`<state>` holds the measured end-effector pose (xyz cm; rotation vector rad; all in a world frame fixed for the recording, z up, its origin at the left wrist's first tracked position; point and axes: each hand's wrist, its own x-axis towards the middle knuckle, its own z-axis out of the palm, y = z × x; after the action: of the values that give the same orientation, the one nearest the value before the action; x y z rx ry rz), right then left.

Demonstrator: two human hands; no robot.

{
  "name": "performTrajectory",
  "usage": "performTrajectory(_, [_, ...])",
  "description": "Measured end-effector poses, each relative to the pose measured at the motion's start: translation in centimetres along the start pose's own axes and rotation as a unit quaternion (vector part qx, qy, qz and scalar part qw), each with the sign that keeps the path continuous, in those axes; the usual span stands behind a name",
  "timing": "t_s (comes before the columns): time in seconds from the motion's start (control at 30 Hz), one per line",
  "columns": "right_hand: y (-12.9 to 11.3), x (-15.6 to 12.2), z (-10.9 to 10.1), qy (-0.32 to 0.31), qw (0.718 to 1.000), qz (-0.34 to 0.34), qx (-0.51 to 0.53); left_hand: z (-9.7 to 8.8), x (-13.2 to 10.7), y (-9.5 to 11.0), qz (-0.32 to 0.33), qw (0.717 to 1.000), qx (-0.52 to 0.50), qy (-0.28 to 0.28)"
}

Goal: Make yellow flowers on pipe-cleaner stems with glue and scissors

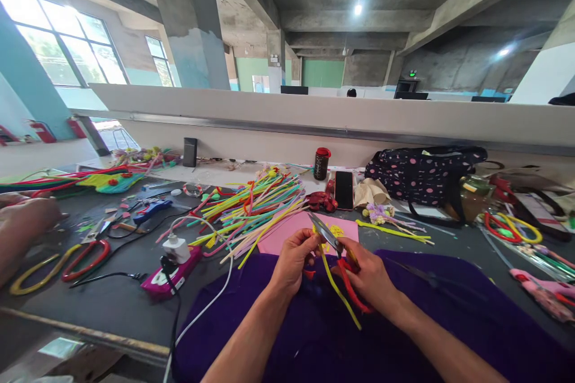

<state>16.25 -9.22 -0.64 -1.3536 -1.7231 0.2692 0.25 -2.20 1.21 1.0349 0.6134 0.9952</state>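
Observation:
My left hand (291, 260) pinches a yellow pipe cleaner (336, 288) close to its upper end, and its long tail slants down to the right. In my right hand (369, 272) is a pair of scissors (324, 232) with red and yellow handles, blades pointing up and left beside the left fingers. Whether the blades touch the pipe cleaner I cannot tell. Just behind both hands lies a pink sheet (283, 234) with small yellow pieces (336, 231) on it. Under my hands spreads a dark purple cloth (251, 323).
A heap of coloured pipe cleaners (256, 203) lies behind to the left. Nearby are a magenta power strip (173, 275) with cables and another pair of scissors (85, 254). A co-worker's hand (31, 221) shows at far left. Behind stand a phone (344, 190), a bottle (321, 163) and a patterned bag (417, 176).

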Motion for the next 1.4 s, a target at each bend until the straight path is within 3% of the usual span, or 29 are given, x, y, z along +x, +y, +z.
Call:
performTrajectory(0.1, [-0.2,0.2,0.4,0.02,0.983,0.118,0.142,-0.4,0.1,0.1,-0.013,0.999,-0.003,-0.033])
performTrajectory(0.23, [-0.7,0.3,0.9,0.03,0.906,0.227,0.356,-0.3,0.0,0.0,-0.071,0.994,-0.057,-0.067])
performTrajectory(0.43, [-1.8,0.1,1.4,0.033,0.819,0.239,0.52,1.1,-0.6,-0.1,-0.112,0.984,-0.111,-0.086])
performTrajectory(0.57, [-2.2,0.0,1.9,0.032,0.782,0.275,0.559,1.6,-0.7,-0.6,-0.077,0.987,-0.096,-0.106])
performTrajectory(0.63, [-2.3,-0.1,2.0,0.04,0.776,0.285,0.562,1.7,-0.7,-0.9,-0.076,0.987,-0.083,-0.118])
performTrajectory(0.77, [-2.2,-0.1,2.1,0.071,0.799,0.276,0.53,1.9,-0.8,-1.4,-0.08,0.985,-0.077,-0.133])
performTrajectory(0.93, [-2.5,0.0,2.1,0.08,0.839,0.214,0.494,2.1,-0.8,-2.0,-0.043,0.994,-0.05,-0.082])
performTrajectory(1.1, [-2.2,-0.1,1.9,0.054,0.881,0.201,0.425,1.9,-0.7,-1.9,-0.035,0.997,-0.023,-0.058])
performTrajectory(1.3, [-0.1,0.3,0.9,0.06,0.97,0.11,0.208,0.7,-0.3,-0.8,-0.042,0.999,-0.018,-0.006])
performTrajectory(1.4, [0.1,0.1,0.5,0.036,0.995,0.074,0.059,0.4,-0.2,-0.5,-0.039,0.999,-0.025,-0.007])
